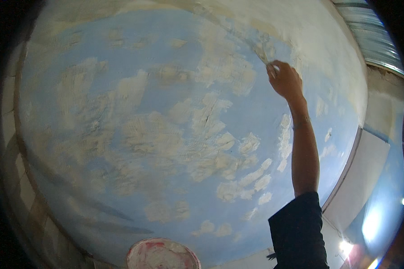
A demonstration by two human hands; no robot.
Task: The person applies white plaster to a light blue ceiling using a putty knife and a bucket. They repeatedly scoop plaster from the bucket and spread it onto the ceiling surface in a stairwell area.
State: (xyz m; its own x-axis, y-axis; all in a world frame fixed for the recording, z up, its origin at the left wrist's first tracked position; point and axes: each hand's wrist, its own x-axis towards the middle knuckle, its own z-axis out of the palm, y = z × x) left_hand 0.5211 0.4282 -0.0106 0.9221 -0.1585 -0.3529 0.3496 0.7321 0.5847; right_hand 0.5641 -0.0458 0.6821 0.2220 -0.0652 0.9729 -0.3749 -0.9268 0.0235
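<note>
My right hand is raised high against the wall, its fingers closed round the handle of a thin, flat tool that looks like a putty knife. The tool points up and to the left, its tip at or very near the painted surface; whether it touches is hard to tell. Around it the wall is light blue, with thick, rough cream-white patches spread over it. At the lower edge is a round pail with white paste and reddish smears, only partly in the picture. My left hand is out of sight.
Corrugated metal sheeting meets the wall at the upper right. Pale blocks run along the left edge. A light-coloured panel stands at the right, near a bright light. Long shadows fall across the lower left of the wall.
</note>
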